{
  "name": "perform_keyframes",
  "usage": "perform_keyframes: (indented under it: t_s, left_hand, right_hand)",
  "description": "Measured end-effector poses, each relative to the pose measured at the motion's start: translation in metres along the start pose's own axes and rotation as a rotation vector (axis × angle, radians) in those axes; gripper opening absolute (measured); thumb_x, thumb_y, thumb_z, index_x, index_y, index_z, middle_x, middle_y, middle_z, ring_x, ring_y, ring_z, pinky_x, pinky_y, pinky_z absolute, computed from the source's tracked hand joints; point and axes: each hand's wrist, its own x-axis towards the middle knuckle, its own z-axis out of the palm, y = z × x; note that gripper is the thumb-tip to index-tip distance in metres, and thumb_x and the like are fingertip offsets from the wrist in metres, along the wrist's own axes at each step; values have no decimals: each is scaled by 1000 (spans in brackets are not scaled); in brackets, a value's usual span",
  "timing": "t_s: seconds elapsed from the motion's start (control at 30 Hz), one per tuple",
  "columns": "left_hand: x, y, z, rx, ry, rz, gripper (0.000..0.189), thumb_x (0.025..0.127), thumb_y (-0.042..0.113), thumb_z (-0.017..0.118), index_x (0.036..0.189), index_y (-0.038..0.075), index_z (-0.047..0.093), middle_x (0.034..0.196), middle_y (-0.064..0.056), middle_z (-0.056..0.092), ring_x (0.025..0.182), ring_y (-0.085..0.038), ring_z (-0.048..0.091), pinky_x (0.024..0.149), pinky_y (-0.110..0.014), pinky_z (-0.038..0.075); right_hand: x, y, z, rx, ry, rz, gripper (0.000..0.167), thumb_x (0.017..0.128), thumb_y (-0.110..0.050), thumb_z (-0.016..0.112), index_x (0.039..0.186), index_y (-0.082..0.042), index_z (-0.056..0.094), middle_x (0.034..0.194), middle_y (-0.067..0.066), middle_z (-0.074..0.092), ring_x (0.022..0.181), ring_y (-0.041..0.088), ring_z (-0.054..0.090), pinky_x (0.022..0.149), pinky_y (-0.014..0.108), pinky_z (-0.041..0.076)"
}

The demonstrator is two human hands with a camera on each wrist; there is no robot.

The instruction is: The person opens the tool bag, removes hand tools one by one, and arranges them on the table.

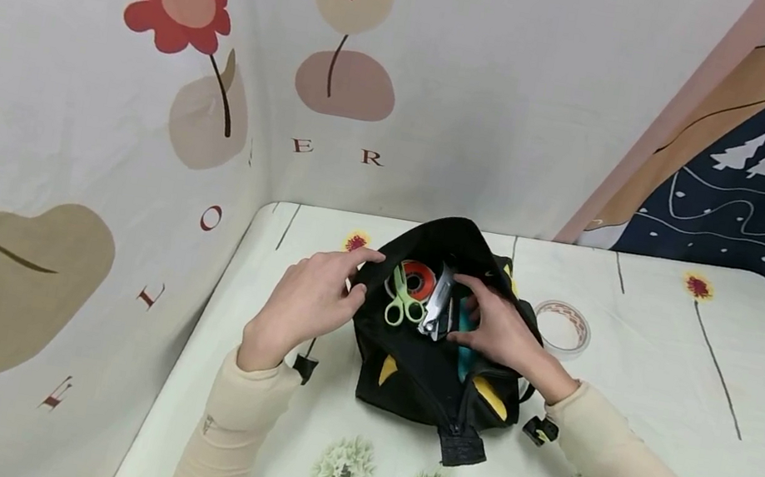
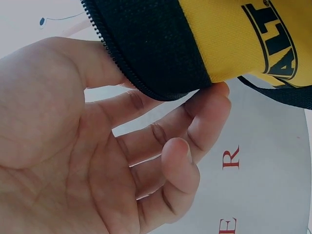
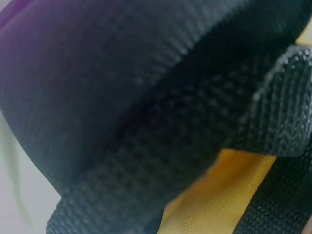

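Observation:
In the head view a black and yellow zippered bag [image 1: 405, 377] lies with its mouth spread wide. My left hand [image 1: 312, 294] grips the bag's left rim; the left wrist view shows the zipper edge [image 2: 131, 83] between thumb and fingers. My right hand [image 1: 500, 326] reaches into the mouth from the right, thumb and index finger apart beside a silver metal tool [image 1: 438, 303]. Left of that tool are light green scissors [image 1: 405, 301] and a red-orange roll [image 1: 419, 278]. Something teal [image 1: 466, 345] shows below the right hand. Black fabric [image 3: 122, 97] fills most of the right wrist view.
A roll of clear tape [image 1: 562, 328] lies on the flower-printed tablecloth [image 1: 640, 332], right of the bag. Black strap buckles lie on both sides of the bag, one at left [image 1: 304, 367] and another at right [image 1: 540, 429]. Printed cloth walls [image 1: 511, 108] stand behind and left.

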Motion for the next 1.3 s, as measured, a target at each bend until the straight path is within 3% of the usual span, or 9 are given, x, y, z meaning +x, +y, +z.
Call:
perform_keyframes:
  t_s: [0.2,0.37,0.53,0.8,1.3]
  left_hand:
    - [0,0,0,0,-1,-9,49,103,6,63,150,16,70,56,4,42,48,-15,39,50,-32,29]
    - [-1,0,-1,-5,-6,-18,50,102,5,61,150,16,70,56,4,41,48,-15,37,50,-32,28]
    - [-1,1,-1,2,-2,-21,49,102,5,61,148,17,71,57,4,43,49,-15,39,51,-32,29]
    - [-2,0,-1,5,4,-17,47,103,5,61,148,16,72,56,5,38,48,-14,35,51,-31,27]
    - [-3,-1,-2,11,1,-33,48,103,6,61,149,17,71,56,6,36,49,-14,35,51,-32,26]
  right_hand:
    - [3,2,2,-48,4,62,92,87,-11,95,163,2,46,122,25,68,105,38,68,90,56,57]
    - [6,3,5,-62,-14,99,96,87,-13,96,165,2,42,125,27,66,115,44,65,99,61,54]
    - [7,6,8,-42,-50,144,99,89,-14,94,168,2,36,139,35,60,127,50,62,105,64,52]
    - [7,10,16,-20,-45,161,104,86,-11,95,169,3,33,159,45,40,145,61,44,115,70,43]
    - [9,9,18,-13,-54,184,105,85,-4,90,172,-1,31,160,43,42,144,60,45,113,70,44]
